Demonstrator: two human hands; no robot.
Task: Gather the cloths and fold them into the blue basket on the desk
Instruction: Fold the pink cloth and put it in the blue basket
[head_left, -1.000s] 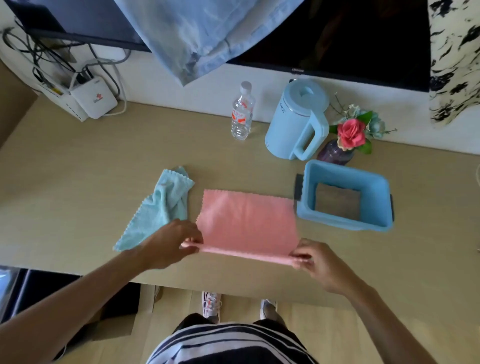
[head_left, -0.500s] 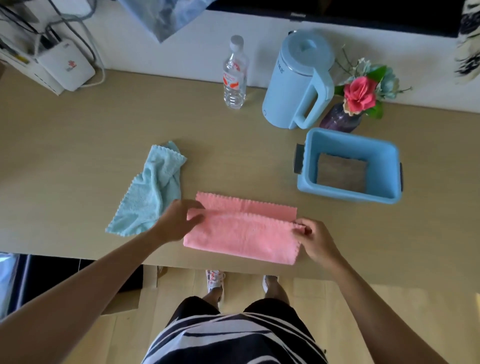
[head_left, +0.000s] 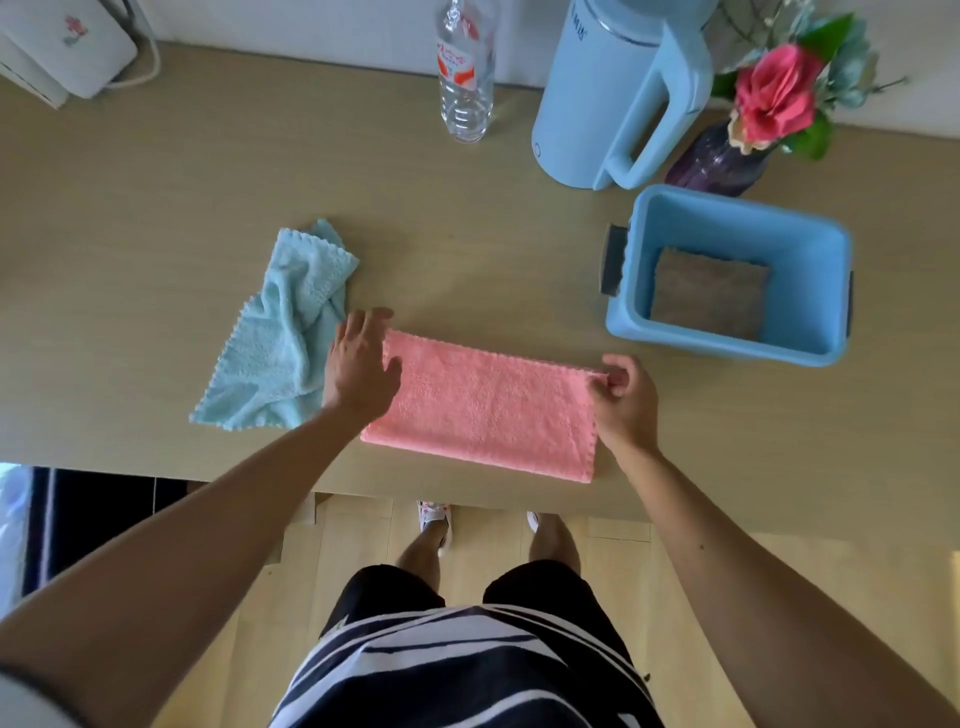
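A pink cloth (head_left: 483, 410) lies folded in half as a long rectangle near the desk's front edge. My left hand (head_left: 361, 364) rests flat on its left end, fingers spread. My right hand (head_left: 623, 395) pinches the cloth's far right corner between thumb and fingers. A crumpled light blue cloth (head_left: 280, 338) lies just left of my left hand. The blue basket (head_left: 810, 249) stands to the right of the pink cloth, with a folded brown cloth (head_left: 709, 291) flat on its bottom.
Along the back wall stand a clear water bottle (head_left: 465, 78), a light blue kettle (head_left: 613, 93) and a dark vase with a pink flower (head_left: 774, 98). A white router box (head_left: 62, 47) sits at the far left. The desk's front edge (head_left: 156, 473) runs below the cloths.
The near edge of the pink cloth was lifted and carried over to the far edge, folding it in half. My left hand let go and now lies flat; the camera moved closer.
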